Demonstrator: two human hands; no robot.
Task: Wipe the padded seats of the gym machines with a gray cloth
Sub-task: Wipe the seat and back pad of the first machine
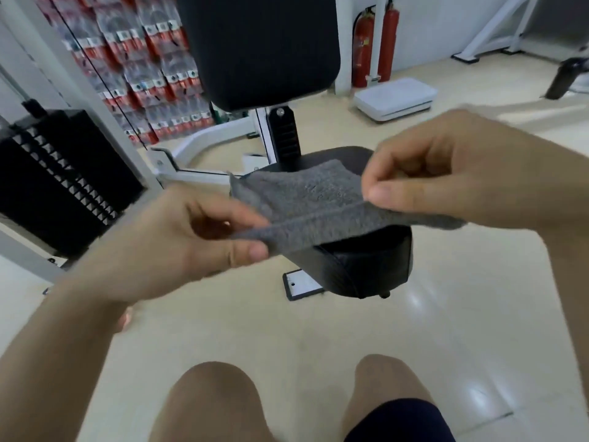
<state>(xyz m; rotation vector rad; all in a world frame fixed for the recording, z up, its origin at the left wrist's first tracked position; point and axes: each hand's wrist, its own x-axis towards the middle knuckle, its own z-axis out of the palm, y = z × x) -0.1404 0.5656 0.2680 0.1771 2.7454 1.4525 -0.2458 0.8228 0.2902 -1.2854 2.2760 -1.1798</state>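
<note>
A folded gray cloth [306, 202] is stretched between both hands, above a black padded seat [366, 266] of a gym machine. My left hand [178, 240] pinches the cloth's near left corner between thumb and fingers. My right hand [446, 177] pinches its right edge. The cloth hides most of the seat's top; only the seat's front and back rim show. The machine's black padded backrest [261, 49] stands upright behind the seat.
A black weight stack [60, 177] with a cable stands at the left. White machine frame bars [188, 161] run behind the seat. Two red fire extinguishers [376, 43] and a white scale [395, 98] sit at the back right. My bare knees [210, 406] are at the bottom.
</note>
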